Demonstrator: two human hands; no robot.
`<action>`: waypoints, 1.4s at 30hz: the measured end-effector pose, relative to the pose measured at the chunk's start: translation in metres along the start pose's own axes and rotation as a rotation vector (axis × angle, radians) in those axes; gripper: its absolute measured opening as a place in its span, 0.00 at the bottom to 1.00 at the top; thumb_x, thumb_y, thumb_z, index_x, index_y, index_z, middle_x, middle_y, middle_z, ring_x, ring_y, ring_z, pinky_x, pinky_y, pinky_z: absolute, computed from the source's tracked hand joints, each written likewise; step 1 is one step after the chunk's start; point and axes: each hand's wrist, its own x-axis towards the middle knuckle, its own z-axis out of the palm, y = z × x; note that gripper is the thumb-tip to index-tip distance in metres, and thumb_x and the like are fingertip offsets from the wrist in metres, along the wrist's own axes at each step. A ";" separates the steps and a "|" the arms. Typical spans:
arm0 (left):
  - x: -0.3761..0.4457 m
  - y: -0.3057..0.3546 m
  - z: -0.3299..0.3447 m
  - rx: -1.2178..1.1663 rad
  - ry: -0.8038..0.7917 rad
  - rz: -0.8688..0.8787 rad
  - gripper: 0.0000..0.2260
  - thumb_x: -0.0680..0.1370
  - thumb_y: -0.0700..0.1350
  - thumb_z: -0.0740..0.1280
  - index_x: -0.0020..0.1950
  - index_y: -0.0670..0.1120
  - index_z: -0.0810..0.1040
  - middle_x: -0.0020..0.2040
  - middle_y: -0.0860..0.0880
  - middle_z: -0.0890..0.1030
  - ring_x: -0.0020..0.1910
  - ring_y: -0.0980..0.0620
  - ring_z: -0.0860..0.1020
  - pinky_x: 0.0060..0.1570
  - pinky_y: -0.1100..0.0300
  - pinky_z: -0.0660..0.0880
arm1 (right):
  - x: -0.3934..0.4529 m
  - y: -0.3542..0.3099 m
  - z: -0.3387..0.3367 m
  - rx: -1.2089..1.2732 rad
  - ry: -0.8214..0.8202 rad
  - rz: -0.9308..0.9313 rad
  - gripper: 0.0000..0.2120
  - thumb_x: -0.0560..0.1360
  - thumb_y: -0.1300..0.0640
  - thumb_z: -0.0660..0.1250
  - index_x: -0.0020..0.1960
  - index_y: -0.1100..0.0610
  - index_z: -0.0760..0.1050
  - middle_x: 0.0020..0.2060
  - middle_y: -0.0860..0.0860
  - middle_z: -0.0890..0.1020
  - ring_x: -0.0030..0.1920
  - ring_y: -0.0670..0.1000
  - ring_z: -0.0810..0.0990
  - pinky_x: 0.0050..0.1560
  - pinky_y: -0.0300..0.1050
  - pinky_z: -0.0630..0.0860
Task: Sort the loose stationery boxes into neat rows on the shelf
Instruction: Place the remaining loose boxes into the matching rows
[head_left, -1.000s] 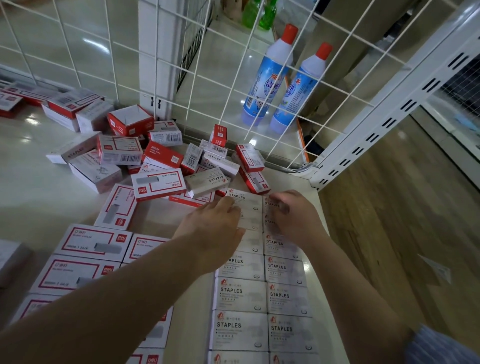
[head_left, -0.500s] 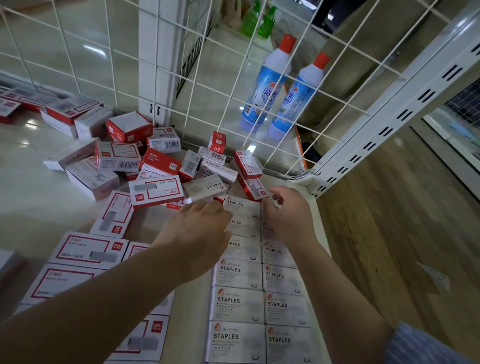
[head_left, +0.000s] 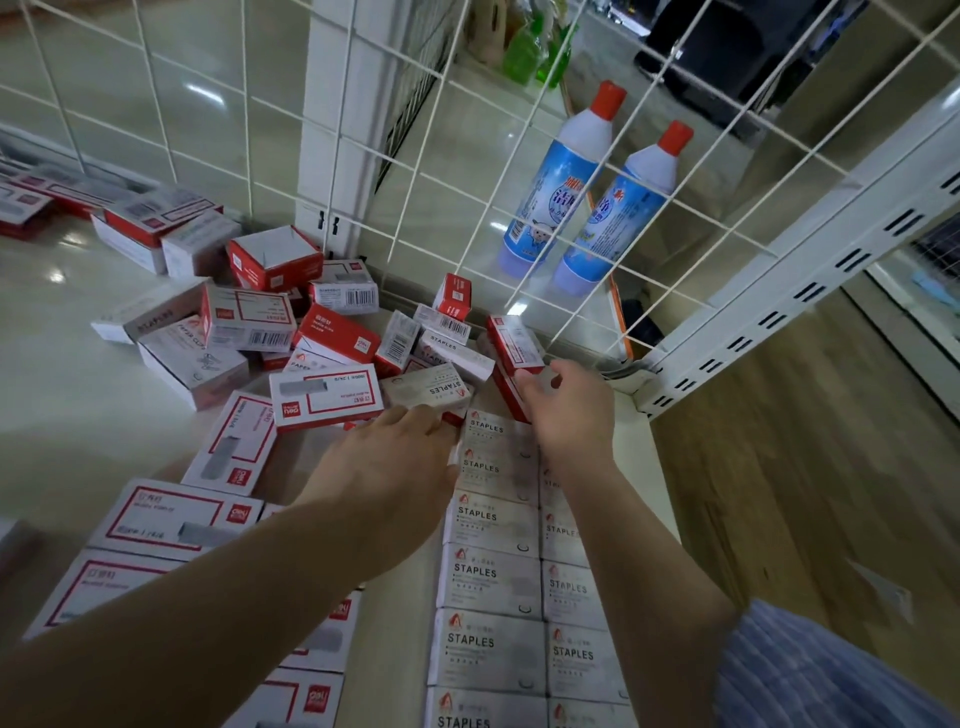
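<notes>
Cardboard staple boxes, small, grey-white and red (head_left: 425, 391), lie heaped far-left of your two neat rows (head_left: 488, 577) on the glossy shelf (head_left: 62, 395). They look stiff, dense, slippery; pinch the long sides. Left hand (head_left: 400, 457) rests relaxed on the rows; right hand (head_left: 566, 410) pinches a red-edged box (head_left: 514, 340).

A glossy pale shelf (head_left: 62, 415) is seen, bounded at the rear by a white wire grid (head_left: 415, 171). Two neat columns of grey STAPLES boxes (head_left: 488, 577) are laid flat along its right edge. Red-framed white boxes (head_left: 171, 519) are laid flat at lower left. A jumbled heap of loose boxes (head_left: 332, 338) is piled toward the back.
</notes>
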 end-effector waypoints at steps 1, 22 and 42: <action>0.001 0.001 0.000 0.004 -0.003 -0.010 0.17 0.81 0.52 0.52 0.69 0.53 0.63 0.66 0.54 0.67 0.64 0.55 0.65 0.60 0.58 0.67 | 0.002 -0.002 0.000 0.008 -0.004 0.002 0.23 0.75 0.44 0.63 0.61 0.59 0.74 0.56 0.57 0.77 0.57 0.57 0.74 0.59 0.54 0.72; -0.014 0.001 0.000 -0.026 -0.041 0.000 0.17 0.80 0.51 0.55 0.70 0.53 0.63 0.69 0.54 0.64 0.68 0.54 0.61 0.67 0.57 0.61 | -0.022 0.006 -0.016 0.158 0.008 -0.004 0.15 0.70 0.49 0.69 0.54 0.55 0.79 0.46 0.51 0.81 0.46 0.49 0.78 0.42 0.44 0.76; -0.056 -0.013 -0.050 -0.296 0.093 -0.249 0.15 0.80 0.51 0.58 0.66 0.52 0.71 0.60 0.52 0.77 0.56 0.52 0.76 0.55 0.55 0.75 | -0.135 -0.030 -0.052 0.186 -0.083 -0.326 0.22 0.71 0.55 0.71 0.63 0.49 0.73 0.52 0.42 0.72 0.43 0.36 0.69 0.43 0.21 0.65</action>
